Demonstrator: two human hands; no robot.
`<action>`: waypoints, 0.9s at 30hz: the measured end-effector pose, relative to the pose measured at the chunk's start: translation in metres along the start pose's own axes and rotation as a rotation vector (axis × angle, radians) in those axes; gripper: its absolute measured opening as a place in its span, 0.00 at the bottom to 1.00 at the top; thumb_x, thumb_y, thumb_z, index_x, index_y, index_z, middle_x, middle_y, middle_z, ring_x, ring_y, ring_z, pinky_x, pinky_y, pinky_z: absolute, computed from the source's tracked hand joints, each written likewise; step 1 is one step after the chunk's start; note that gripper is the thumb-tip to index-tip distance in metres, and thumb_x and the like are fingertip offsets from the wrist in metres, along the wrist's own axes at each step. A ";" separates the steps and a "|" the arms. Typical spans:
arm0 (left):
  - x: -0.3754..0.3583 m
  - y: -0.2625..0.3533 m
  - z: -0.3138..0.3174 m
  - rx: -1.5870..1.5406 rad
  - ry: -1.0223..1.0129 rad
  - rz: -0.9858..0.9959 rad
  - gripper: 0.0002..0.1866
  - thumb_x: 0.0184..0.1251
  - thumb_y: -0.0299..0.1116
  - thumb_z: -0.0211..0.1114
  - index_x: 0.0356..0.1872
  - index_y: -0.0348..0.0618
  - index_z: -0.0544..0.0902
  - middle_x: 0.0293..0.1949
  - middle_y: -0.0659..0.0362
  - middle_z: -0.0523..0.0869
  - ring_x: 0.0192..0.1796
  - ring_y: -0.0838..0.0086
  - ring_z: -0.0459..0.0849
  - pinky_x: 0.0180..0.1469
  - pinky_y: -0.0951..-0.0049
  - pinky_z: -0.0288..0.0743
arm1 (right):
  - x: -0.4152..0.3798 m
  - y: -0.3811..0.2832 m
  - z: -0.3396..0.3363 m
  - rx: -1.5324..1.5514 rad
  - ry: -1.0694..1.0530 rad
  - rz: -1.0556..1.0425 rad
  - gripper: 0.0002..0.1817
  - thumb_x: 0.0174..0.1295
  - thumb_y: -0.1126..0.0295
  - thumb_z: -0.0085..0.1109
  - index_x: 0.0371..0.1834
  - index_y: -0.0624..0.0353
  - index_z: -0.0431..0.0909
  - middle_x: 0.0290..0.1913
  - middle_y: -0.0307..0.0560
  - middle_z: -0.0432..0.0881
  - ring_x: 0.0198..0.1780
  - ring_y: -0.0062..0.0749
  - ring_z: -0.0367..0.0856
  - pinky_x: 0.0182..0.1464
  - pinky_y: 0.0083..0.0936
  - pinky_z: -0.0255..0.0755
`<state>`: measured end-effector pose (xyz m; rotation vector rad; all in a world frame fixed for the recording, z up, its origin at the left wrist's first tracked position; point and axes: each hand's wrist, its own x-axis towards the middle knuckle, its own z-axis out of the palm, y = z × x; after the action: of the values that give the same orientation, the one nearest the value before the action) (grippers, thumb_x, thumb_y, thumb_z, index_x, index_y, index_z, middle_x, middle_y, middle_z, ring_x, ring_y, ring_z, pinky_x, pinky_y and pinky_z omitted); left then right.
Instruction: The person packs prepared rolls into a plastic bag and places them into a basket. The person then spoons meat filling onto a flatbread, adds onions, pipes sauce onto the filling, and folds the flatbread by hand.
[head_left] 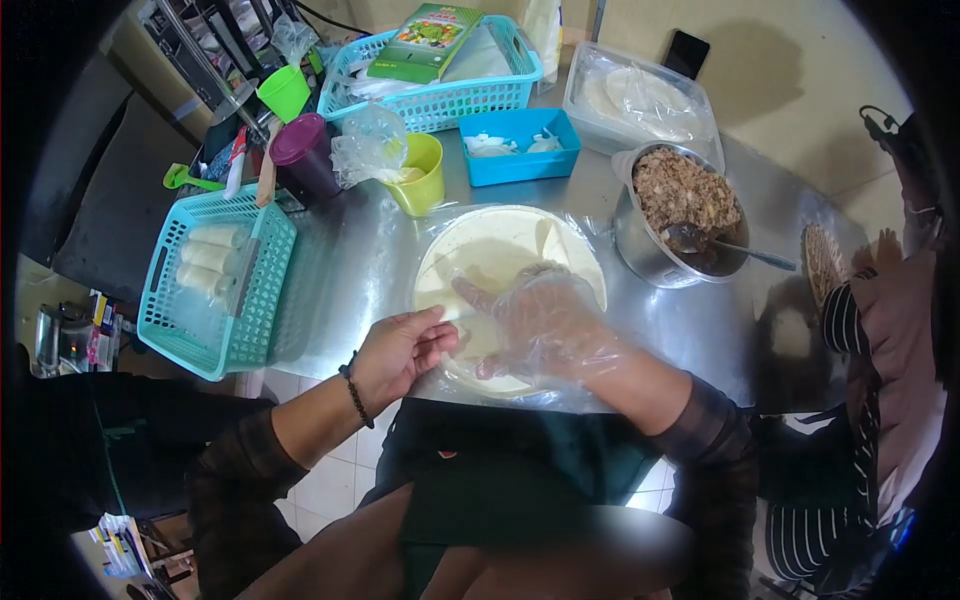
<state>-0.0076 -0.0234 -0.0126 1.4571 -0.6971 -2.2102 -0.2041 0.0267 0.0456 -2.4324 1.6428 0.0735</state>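
On the worktop [340, 270] the round wrapper [500, 262] lies flat on plastic; the gloved right hand [545, 320] presses it with spread, released fingers while the bare left hand [400, 350] pinches its near edge; peeling should go slowly, keeping the sheet flat to avoid tearing
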 end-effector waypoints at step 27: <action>0.011 -0.014 0.013 1.392 0.010 1.381 0.05 0.60 0.24 0.58 0.35 0.38 0.71 0.55 0.43 0.76 0.63 0.52 0.71 0.64 0.54 0.62 | -0.014 0.058 0.040 -0.045 0.428 -0.223 0.22 0.56 0.57 0.57 0.53 0.55 0.74 0.45 0.48 0.78 0.40 0.42 0.76 0.45 0.36 0.70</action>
<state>-0.0247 -0.0160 -0.0251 0.7182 -2.4538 -0.4678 -0.2602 0.0268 0.0008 -2.7908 1.5106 -0.4793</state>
